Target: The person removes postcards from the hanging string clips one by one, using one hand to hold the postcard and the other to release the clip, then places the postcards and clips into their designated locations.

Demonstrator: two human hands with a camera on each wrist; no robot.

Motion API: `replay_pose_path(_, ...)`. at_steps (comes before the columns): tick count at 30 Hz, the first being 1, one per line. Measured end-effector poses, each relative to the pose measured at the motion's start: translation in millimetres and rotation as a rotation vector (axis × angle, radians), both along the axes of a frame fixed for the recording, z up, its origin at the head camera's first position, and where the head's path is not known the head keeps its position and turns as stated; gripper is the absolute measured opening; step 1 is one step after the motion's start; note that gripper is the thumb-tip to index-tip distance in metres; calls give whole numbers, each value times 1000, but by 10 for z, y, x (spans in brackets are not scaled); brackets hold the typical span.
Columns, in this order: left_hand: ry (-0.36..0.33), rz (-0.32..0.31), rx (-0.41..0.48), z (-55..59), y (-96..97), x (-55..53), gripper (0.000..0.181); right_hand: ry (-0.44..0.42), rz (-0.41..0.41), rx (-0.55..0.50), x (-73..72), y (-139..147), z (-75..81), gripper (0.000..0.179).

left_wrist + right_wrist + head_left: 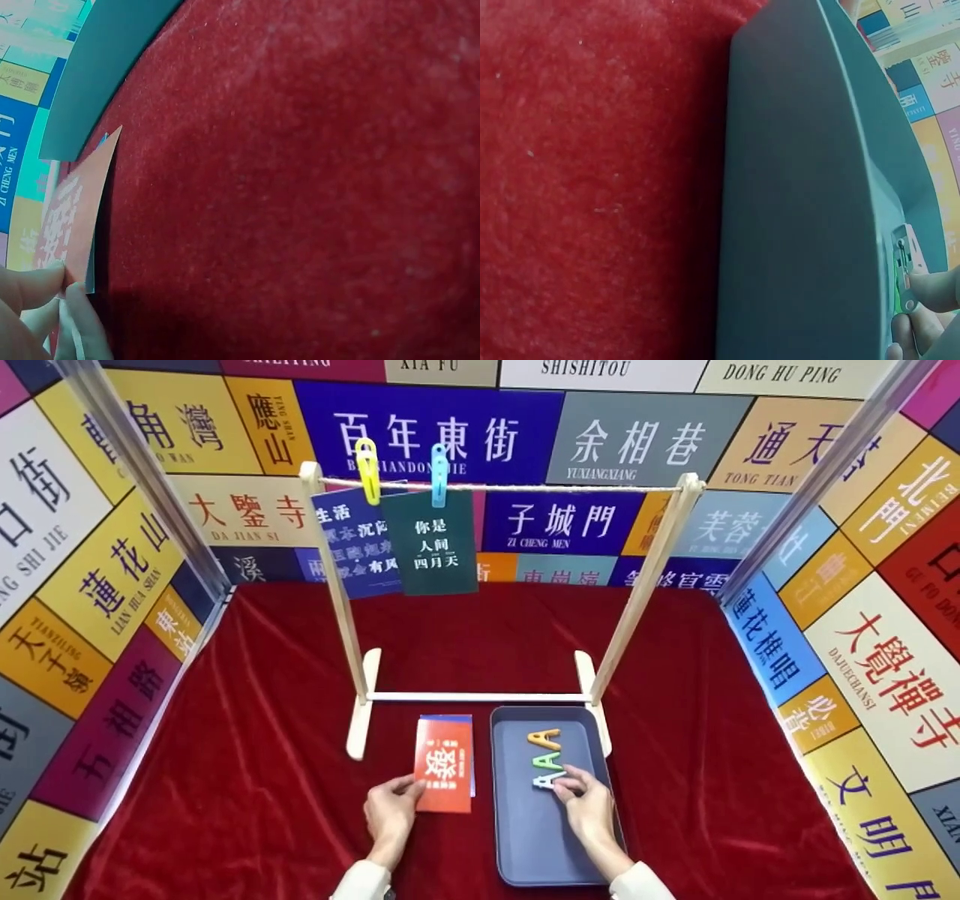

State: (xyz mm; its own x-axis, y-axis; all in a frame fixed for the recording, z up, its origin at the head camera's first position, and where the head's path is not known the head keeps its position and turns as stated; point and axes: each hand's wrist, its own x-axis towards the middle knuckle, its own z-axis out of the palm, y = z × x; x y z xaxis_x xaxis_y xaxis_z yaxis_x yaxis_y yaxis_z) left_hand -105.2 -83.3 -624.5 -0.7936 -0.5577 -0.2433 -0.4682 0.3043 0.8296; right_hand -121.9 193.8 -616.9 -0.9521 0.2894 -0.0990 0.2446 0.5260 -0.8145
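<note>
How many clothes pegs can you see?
5: a yellow peg and blue peg on the string; an orange peg and green peg in the tray; a white peg pinched by the right hand, which might hide others.

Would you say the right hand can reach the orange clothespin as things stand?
Probably yes: nothing covers the orange clothespin in the tray, though the right hand pinches the white clothespin.

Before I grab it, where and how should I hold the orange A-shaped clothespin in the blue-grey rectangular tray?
Likely best: pinch the two spread legs of the orange clothespin, coming from above. It lies on its side, legs splayed, while the tray has raised walls and the green A-shaped clothespin sits just nearer you.
</note>
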Motion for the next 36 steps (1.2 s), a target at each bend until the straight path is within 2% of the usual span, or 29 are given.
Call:
replay_pose_path(6,-50,3,-14,29,-29,-41,18,-2,2,-3,-2,-9,-21,36)
replay_pose_path(13,-61,6,-25,44,-27,-83,18,10,3,-3,-7,-38,-28,34)
replay_pose_path(19,-61,37,-42,11,-7,-85,17,19,-4,8,-2,-54,-40,33)
replay_pose_path(23,-33,49,-10,-17,10,-89,18,16,-5,13,2,-53,-44,34)
replay_pose_path(30,79,40,69,-54,77,-81,18,8,-10,29,4,-42,-41,34)
replay_pose_path(36,104,18,99,-44,99,-77,20,-4,-8,34,0,-29,-35,35)
